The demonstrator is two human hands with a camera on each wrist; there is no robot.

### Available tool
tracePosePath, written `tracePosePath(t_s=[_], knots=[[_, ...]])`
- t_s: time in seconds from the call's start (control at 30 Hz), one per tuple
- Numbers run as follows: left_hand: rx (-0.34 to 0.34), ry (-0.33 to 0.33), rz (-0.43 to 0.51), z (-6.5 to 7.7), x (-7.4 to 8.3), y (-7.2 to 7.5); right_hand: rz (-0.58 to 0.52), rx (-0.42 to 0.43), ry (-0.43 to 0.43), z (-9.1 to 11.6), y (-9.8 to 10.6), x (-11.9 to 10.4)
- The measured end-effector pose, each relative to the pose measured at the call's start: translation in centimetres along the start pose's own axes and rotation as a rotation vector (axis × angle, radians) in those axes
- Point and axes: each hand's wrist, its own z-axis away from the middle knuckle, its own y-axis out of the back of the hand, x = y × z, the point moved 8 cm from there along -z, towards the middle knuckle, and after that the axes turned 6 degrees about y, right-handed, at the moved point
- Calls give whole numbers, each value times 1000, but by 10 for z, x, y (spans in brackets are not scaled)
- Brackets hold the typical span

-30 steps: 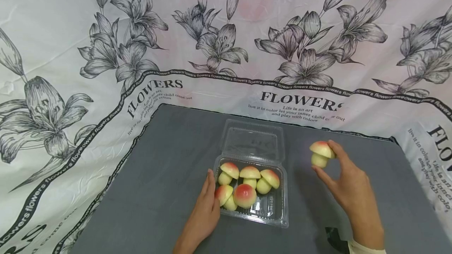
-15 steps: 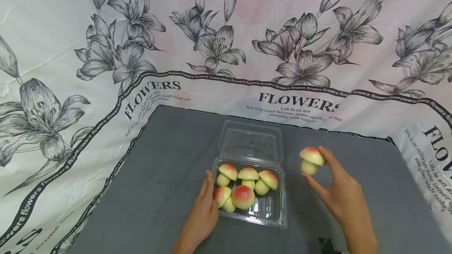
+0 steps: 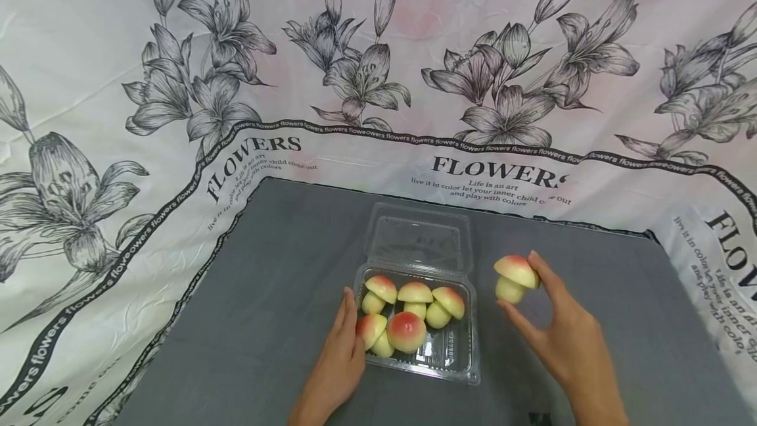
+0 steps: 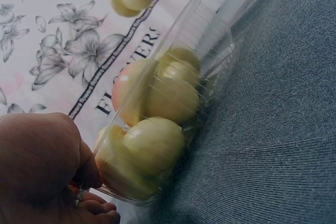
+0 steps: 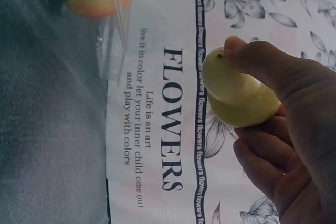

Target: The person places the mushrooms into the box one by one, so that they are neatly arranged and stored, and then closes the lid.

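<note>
My right hand (image 3: 570, 340) pinches a toy mushroom (image 3: 516, 272) by its cap and stem, raised to the right of a clear plastic clamshell box (image 3: 455, 350). The mushroom has a yellow-green stem and a cap blushed red on top. Seen from the right wrist, the thumb (image 5: 257, 59) presses the stem's end, with the other fingers under the cap. Several similar mushrooms (image 3: 407, 332) lie in the box, its front right part bare. My left hand (image 3: 337, 360) is at the box's left side; in the left wrist view its thumb and fingers hold the box's edge (image 4: 79, 196).
The box's clear lid (image 3: 420, 238) lies folded back behind it on the grey tabletop (image 3: 284, 268). A white cloth (image 3: 367, 150) printed with flowers and lettering rises behind and at both sides of the table.
My right hand has come left and slightly down with the toy mushroom, closer to the box. My left hand and the box stay in place; the head view has shifted slightly.
</note>
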Motion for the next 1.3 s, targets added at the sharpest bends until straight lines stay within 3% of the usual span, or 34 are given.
tracePosePath(t_s=[0.3,0.77,1.3], knots=[[0,-3,0,0,0,0,-6,23,40,6,-2,-10],[-3,-10,-5,0,0,-1,-37,-57,31,12,-18,-21],[-5,-9,-6,1,-1,-1,-50,-54,103,22,-28,-36]])
